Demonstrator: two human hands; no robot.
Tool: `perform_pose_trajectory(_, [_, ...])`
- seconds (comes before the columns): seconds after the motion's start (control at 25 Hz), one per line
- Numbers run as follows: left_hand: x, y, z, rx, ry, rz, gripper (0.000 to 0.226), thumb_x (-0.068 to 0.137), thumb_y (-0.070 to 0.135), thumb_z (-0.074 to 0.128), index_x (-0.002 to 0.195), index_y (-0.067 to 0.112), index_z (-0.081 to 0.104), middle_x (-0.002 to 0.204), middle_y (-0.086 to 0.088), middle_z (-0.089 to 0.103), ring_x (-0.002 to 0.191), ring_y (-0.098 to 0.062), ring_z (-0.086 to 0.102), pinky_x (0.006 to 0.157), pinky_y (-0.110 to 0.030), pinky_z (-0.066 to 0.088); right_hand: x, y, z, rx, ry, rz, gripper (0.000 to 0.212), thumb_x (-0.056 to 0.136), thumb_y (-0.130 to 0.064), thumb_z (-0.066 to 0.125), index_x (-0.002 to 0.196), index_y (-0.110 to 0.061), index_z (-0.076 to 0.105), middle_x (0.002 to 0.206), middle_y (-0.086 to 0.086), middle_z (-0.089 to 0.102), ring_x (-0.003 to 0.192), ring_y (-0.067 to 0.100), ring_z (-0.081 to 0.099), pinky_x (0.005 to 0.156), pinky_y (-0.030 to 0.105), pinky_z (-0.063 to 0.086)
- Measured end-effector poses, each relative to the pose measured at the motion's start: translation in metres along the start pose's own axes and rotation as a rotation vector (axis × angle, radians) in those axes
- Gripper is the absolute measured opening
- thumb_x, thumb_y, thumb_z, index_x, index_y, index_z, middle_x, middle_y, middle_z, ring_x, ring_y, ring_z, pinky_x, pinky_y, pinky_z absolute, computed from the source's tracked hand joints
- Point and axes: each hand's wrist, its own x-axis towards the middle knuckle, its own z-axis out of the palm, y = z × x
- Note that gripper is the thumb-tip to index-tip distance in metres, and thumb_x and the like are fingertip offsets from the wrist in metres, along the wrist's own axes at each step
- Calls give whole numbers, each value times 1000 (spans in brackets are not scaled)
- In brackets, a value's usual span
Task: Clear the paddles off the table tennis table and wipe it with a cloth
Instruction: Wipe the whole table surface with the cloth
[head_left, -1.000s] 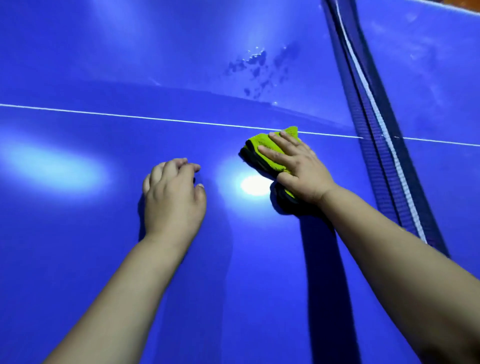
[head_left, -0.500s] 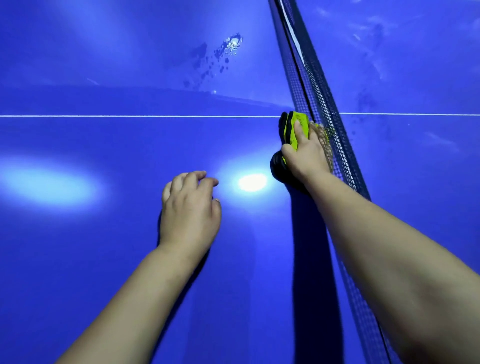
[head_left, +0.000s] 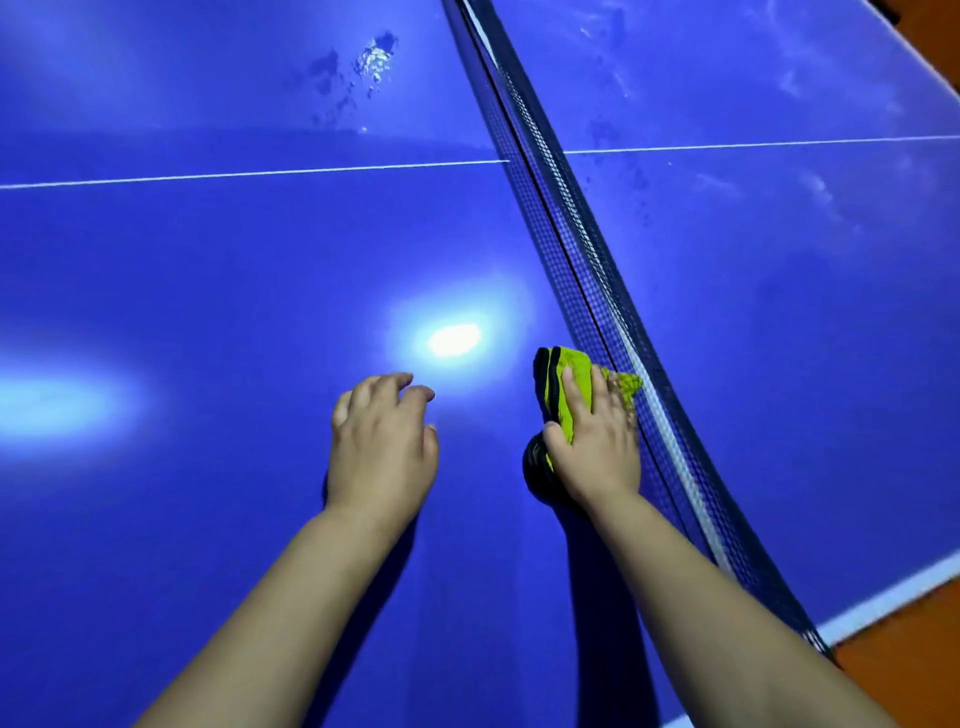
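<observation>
You are well into the wiping stage, as I judge it. No paddles show anywhere on the visible part of the table (head_left: 218, 270), so the clearing looks done, at least here.

Your right hand (head_left: 597, 447) lies flat on the folded green cloth (head_left: 575, 376), with the fingers stretched fairly straight over its top and the thumb along its left edge. It presses the cloth onto the blue surface right against the foot of the net (head_left: 582, 249), in the lower middle of the frame. Your left hand (head_left: 384, 441) holds nothing. Its fingers are loosely bent, with the tips resting on the table just left of the cloth hand, below the bright lamp reflection (head_left: 453, 340).

By the look of it, two areas are left. A patch of droplets (head_left: 373, 62) sits at the top centre, beyond the white centre line (head_left: 260, 172). Pale smears (head_left: 810, 187) run across the half on the other side of the net, in the upper right. Both probably need passes yet.

No containers appear in the frame, so there are no contents to report.
</observation>
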Motion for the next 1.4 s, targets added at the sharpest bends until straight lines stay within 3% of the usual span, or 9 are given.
perform_pose_trajectory(0.16, [-57,15,-1,9,-54,95,31,65,10,74,95,13,69,107,-11,64,101,-32,57,92,-41,37,-90,34,5,32,0,109,72,90,-38,50,152,-34,14,161,2,6,148,21,3,116,41,13])
perform_pose_trajectory(0.28, [-92,20,0,14,-124,129,32,63,10,76,94,13,69,109,-11,64,101,-32,58,90,-43,42,-143,51,11,43,16,201,72,87,-44,41,152,-33,12,161,2,7,148,21,4,115,42,18])
perform_pose_trajectory(0.48, [-131,11,-1,28,-200,101,32,66,8,75,97,11,68,117,-14,61,105,-35,56,90,-47,43,-216,59,28,46,36,418,74,92,-39,47,153,-30,5,161,7,4,147,26,3,118,45,5])
perform_pose_trajectory(0.64, [-133,-1,0,56,-243,58,37,69,8,72,105,9,66,121,-15,59,109,-37,53,93,-49,40,-219,14,36,68,-38,652,78,94,-44,41,153,-21,-3,160,14,-7,147,30,-11,116,49,-3])
perform_pose_trajectory(0.88, [-84,-29,-7,106,-245,-53,47,73,9,69,119,10,60,132,-12,52,117,-35,46,98,-50,33,-119,-50,26,114,-72,757,84,93,-54,39,153,-14,-5,157,24,-10,144,40,-14,111,63,-2])
perform_pose_trajectory(1.16, [32,-61,0,154,-222,-207,69,76,29,71,138,17,41,149,-9,30,133,-30,26,107,-44,21,67,-110,16,120,30,639,82,92,-53,37,153,-12,1,157,24,-6,144,41,-12,109,66,-8])
perform_pose_trajectory(1.4, [98,-71,11,272,-304,-205,98,73,53,67,148,23,12,157,-1,4,143,-22,3,114,-40,8,204,-148,1,69,55,460,81,92,-56,34,153,-13,2,158,22,-3,145,40,-7,111,64,-4])
